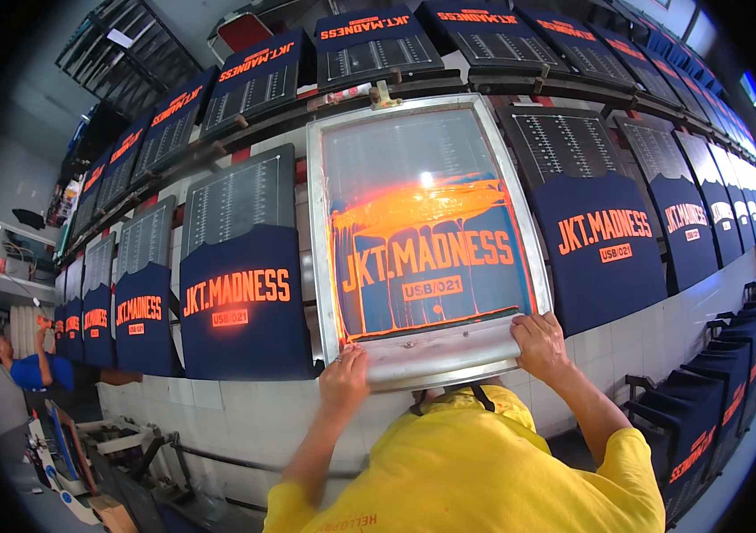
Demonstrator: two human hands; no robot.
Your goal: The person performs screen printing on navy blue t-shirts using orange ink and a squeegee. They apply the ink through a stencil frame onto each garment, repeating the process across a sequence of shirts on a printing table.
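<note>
At the tabletop's near edge, left hand (pixel 343 380) and right hand (pixel 540 345) fingers clamp the aluminium-framed orange-inked printing screen (pixel 425 233); judgement: keep grip level, lift evenly.

Rows of navy blue shirts with orange lettering (pixel 245 298) lie along the long white worktop (pixel 245 413), near a person in blue (pixel 36 369).

Screen-printing workshop, probably, inked printing screen (pixel 427 235), rows of navy shirts (pixel 245 302)

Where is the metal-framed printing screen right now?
In the head view, the printing screen lies centre frame on the long table, between printed navy shirts either side, with the left hand and right hand gripping its near edge.
</note>
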